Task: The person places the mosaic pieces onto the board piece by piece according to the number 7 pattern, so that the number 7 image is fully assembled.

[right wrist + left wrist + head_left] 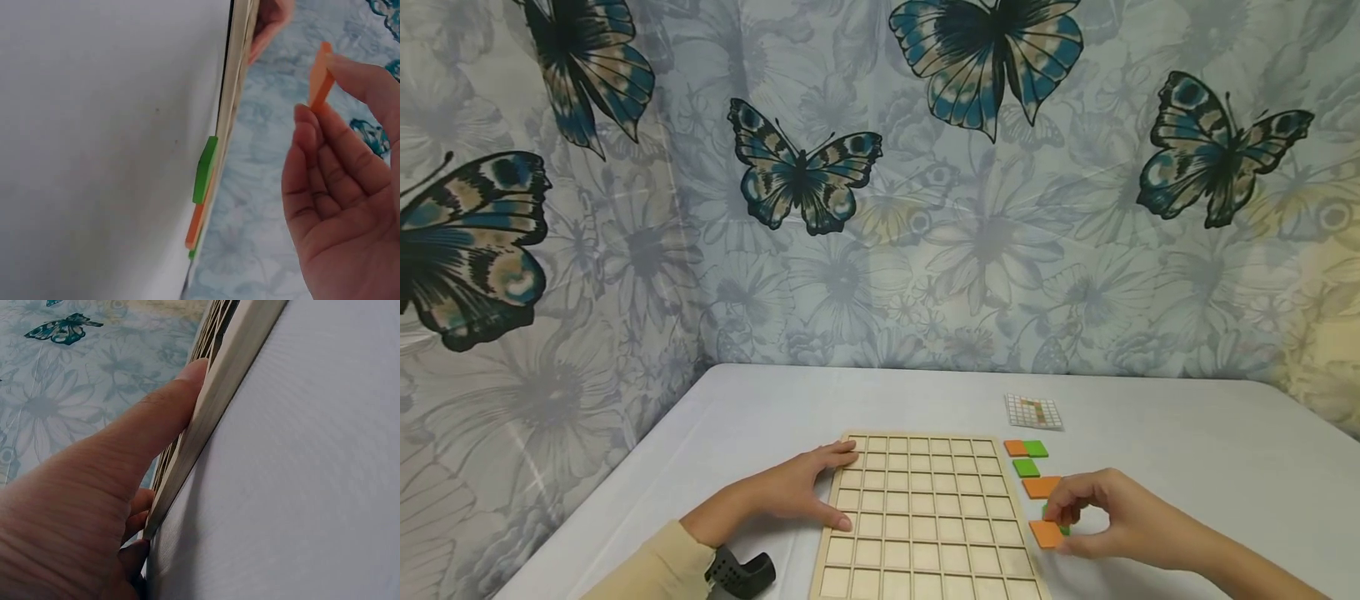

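A wooden grid board of empty square cells lies on the white table. My left hand rests on its left edge, thumb and fingers spread along the rim; the left wrist view shows the thumb lying on the wooden frame. To the right of the board, my right hand pinches an orange square tile between thumb and fingertips, lifted above the table. Beneath that hand a green tile is mostly hidden.
Beyond the right hand, orange tiles and green tiles lie in a column along the board's right side. Farther back sits a small card printed with a coloured grid. A black wrist strap is at the left wrist. Butterfly-patterned cloth hangs behind the table.
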`<action>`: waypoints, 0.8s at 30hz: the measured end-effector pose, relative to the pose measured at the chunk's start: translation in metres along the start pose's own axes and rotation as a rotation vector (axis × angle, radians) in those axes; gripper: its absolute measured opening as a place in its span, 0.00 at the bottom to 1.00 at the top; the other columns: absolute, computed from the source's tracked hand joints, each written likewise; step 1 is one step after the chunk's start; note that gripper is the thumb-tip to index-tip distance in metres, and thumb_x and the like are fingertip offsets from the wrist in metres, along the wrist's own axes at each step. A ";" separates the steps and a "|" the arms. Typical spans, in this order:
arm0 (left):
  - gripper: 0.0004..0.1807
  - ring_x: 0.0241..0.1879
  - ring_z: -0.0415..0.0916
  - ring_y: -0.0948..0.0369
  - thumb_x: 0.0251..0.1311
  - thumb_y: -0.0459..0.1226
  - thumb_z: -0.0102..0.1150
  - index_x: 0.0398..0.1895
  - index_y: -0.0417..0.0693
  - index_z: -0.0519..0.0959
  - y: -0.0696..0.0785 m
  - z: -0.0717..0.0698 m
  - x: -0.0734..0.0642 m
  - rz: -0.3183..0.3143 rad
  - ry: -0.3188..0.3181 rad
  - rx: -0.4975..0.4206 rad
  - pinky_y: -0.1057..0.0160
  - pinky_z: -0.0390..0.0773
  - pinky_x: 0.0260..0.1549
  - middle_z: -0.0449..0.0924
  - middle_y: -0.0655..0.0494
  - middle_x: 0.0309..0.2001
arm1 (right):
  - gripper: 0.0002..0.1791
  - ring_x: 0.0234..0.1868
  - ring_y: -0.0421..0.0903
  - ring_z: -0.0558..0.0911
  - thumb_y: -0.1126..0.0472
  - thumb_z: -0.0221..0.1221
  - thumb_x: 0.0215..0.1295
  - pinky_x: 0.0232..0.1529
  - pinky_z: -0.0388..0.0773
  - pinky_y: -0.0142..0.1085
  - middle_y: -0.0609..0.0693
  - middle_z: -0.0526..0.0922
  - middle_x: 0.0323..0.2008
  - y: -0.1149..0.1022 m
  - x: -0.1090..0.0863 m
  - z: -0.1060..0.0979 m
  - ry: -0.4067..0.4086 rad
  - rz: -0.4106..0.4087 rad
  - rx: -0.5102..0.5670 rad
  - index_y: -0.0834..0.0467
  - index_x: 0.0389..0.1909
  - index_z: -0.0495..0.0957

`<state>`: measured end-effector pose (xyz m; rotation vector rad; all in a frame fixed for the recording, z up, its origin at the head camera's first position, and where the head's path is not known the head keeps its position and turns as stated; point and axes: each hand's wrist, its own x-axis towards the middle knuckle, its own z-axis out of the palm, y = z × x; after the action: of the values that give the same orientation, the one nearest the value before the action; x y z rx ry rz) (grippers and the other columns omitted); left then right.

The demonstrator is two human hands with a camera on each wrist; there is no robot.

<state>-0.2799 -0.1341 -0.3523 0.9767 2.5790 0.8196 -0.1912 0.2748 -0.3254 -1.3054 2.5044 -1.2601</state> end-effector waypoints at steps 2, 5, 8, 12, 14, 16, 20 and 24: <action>0.48 0.74 0.43 0.54 0.45 0.55 0.69 0.70 0.53 0.60 0.000 0.000 0.000 -0.005 -0.003 -0.001 0.43 0.51 0.67 0.48 0.58 0.74 | 0.08 0.33 0.40 0.79 0.67 0.63 0.56 0.33 0.77 0.31 0.45 0.83 0.33 -0.001 0.006 -0.001 0.008 0.014 0.015 0.56 0.37 0.79; 0.48 0.74 0.43 0.54 0.45 0.55 0.69 0.70 0.53 0.60 -0.001 0.000 0.001 -0.011 -0.004 0.000 0.43 0.51 0.67 0.47 0.58 0.74 | 0.08 0.33 0.40 0.79 0.67 0.64 0.55 0.34 0.78 0.31 0.44 0.83 0.33 -0.001 0.015 -0.001 0.028 0.022 0.006 0.57 0.37 0.80; 0.48 0.74 0.43 0.54 0.45 0.55 0.69 0.70 0.53 0.60 -0.002 0.001 0.001 -0.015 -0.001 -0.002 0.43 0.51 0.67 0.48 0.59 0.74 | 0.08 0.33 0.40 0.79 0.66 0.65 0.55 0.34 0.77 0.31 0.44 0.83 0.33 -0.002 0.024 -0.002 0.045 0.033 -0.015 0.57 0.36 0.80; 0.48 0.74 0.43 0.53 0.45 0.54 0.70 0.70 0.52 0.60 -0.001 0.000 0.003 -0.011 0.004 -0.001 0.43 0.51 0.67 0.48 0.58 0.74 | 0.07 0.32 0.41 0.79 0.64 0.65 0.55 0.33 0.77 0.31 0.45 0.82 0.33 -0.005 0.034 -0.001 0.058 0.059 -0.035 0.57 0.35 0.80; 0.48 0.74 0.43 0.53 0.44 0.54 0.70 0.70 0.52 0.60 0.000 0.000 0.003 -0.011 0.007 0.001 0.43 0.51 0.67 0.48 0.58 0.74 | 0.07 0.32 0.40 0.78 0.63 0.66 0.55 0.33 0.77 0.31 0.47 0.83 0.32 -0.005 0.037 0.000 0.062 0.063 -0.046 0.57 0.35 0.80; 0.48 0.74 0.43 0.53 0.44 0.54 0.70 0.70 0.52 0.60 0.000 -0.001 0.003 -0.008 0.007 0.000 0.43 0.51 0.67 0.49 0.58 0.73 | 0.07 0.31 0.40 0.78 0.63 0.66 0.54 0.33 0.77 0.31 0.49 0.83 0.31 -0.005 0.040 0.002 0.065 0.065 -0.053 0.57 0.35 0.81; 0.48 0.74 0.42 0.53 0.45 0.54 0.70 0.70 0.51 0.60 0.001 0.000 0.002 -0.012 0.005 -0.003 0.43 0.51 0.67 0.49 0.57 0.74 | 0.07 0.31 0.39 0.78 0.62 0.66 0.54 0.33 0.77 0.32 0.49 0.83 0.30 -0.004 0.046 0.005 0.067 0.052 -0.066 0.57 0.34 0.81; 0.48 0.74 0.41 0.52 0.45 0.53 0.70 0.70 0.50 0.60 0.002 0.000 0.001 -0.027 0.001 -0.005 0.43 0.50 0.67 0.48 0.56 0.74 | 0.07 0.31 0.35 0.78 0.60 0.66 0.54 0.33 0.78 0.31 0.47 0.83 0.31 -0.003 0.053 0.007 0.077 0.059 -0.083 0.56 0.33 0.81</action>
<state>-0.2795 -0.1318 -0.3511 0.9377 2.5838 0.8191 -0.2210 0.2321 -0.3122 -1.2113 2.6544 -1.2299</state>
